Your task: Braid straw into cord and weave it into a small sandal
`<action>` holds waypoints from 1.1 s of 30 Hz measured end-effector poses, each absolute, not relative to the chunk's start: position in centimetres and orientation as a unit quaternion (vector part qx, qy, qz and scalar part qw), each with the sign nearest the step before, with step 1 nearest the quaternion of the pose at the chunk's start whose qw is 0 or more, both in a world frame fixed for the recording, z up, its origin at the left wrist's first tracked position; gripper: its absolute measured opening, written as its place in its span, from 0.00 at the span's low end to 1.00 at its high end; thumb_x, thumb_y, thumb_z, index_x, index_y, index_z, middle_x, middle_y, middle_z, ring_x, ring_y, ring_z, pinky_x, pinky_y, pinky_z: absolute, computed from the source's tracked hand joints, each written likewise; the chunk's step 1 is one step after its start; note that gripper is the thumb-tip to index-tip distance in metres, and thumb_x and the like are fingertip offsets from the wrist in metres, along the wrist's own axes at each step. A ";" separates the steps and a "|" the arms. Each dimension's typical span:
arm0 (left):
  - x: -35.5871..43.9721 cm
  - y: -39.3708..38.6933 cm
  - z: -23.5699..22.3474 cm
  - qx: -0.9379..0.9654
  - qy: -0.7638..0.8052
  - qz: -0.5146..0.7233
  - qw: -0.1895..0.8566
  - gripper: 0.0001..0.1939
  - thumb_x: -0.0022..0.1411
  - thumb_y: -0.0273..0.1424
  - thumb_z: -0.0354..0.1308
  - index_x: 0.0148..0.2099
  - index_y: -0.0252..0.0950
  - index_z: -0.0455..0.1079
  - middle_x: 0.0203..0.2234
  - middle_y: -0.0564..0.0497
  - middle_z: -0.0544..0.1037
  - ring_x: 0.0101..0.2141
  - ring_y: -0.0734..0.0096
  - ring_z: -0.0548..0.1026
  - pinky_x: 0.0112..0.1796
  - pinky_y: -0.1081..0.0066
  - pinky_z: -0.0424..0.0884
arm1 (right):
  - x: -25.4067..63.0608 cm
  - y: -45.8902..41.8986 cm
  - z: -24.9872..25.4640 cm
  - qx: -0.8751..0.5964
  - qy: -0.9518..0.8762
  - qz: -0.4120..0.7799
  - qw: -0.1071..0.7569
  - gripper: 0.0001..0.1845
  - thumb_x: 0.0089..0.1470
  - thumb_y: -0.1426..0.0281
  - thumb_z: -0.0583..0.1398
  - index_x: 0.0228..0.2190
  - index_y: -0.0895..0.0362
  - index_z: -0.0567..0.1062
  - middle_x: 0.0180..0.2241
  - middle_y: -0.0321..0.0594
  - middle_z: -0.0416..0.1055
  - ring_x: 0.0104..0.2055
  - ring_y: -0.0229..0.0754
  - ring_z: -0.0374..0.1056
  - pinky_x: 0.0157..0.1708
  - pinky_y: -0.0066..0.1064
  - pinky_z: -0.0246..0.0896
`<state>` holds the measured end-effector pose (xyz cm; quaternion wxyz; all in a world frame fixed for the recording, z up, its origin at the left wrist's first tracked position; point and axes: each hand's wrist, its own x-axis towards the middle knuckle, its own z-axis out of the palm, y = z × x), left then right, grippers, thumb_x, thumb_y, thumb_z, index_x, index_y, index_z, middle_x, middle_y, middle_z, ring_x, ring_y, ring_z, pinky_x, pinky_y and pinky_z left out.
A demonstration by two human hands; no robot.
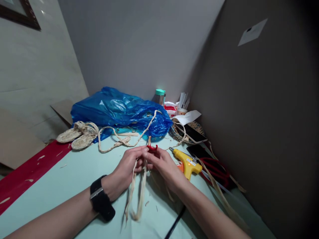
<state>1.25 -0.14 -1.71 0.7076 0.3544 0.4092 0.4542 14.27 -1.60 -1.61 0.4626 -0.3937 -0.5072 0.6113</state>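
While both our hands are gripping a small red piece just left of the glue gun, pale strands are hanging from our fingers toward the near side. Left hand: thumb and fingertips are pinching at the piece's left end, other fingers curling in. Right hand is sitting closest to the gun, thumb reaching across toward the left fingertips, fingers bending behind. We're not making out which fingers are carrying which strand; the lower ends are blurring. The piece is hooking upward at its right end. We're wearing a watch on the left wrist.

Rest, going by the gun: it's lying on the green table, nozzle pointing away and left. Braided rope is looping farther left and beyond it, one end running up over the blue bag. Slippers are lying well left of the gun, by the bag. Bottle is standing well beyond it. Cup with white sticks and a paper sheet are also sitting beyond it. Dry strip is running down its right side, red band is lying far left of it, and black cord is showing on its near side.
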 end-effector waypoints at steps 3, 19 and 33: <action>1.3 -0.5 -1.6 0.385 0.407 0.440 0.702 0.08 0.54 0.28 0.63 0.38 0.31 0.74 0.21 0.56 0.69 0.16 0.86 0.60 0.16 0.85 0.50 | 14.1 -1.6 -1.6 -0.383 -0.499 0.628 0.458 0.19 0.43 0.57 0.69 0.30 0.59 0.74 0.26 0.37 0.71 0.30 0.39 0.69 0.34 0.31 0.67; -1.9 -1.8 -1.0 0.582 0.416 0.289 0.636 0.21 0.63 0.35 0.53 0.56 0.33 0.68 0.24 0.55 0.73 0.19 0.78 0.56 0.22 0.76 0.50 | 14.4 -1.8 -1.5 -0.434 -0.521 0.644 0.354 0.13 0.53 0.63 0.58 0.23 0.58 0.68 0.18 0.33 0.65 0.16 0.29 0.45 0.16 0.25 0.35; -1.9 -5.1 -0.3 0.840 0.471 0.217 0.160 0.18 0.69 0.28 0.43 0.32 0.35 0.72 0.26 0.48 0.76 0.29 0.60 0.75 0.33 0.64 0.63 | 14.2 -2.3 -1.6 -0.505 -0.587 0.504 0.381 0.13 0.53 0.67 0.58 0.20 0.59 0.72 0.16 0.32 0.63 0.16 0.31 0.55 0.20 0.26 0.45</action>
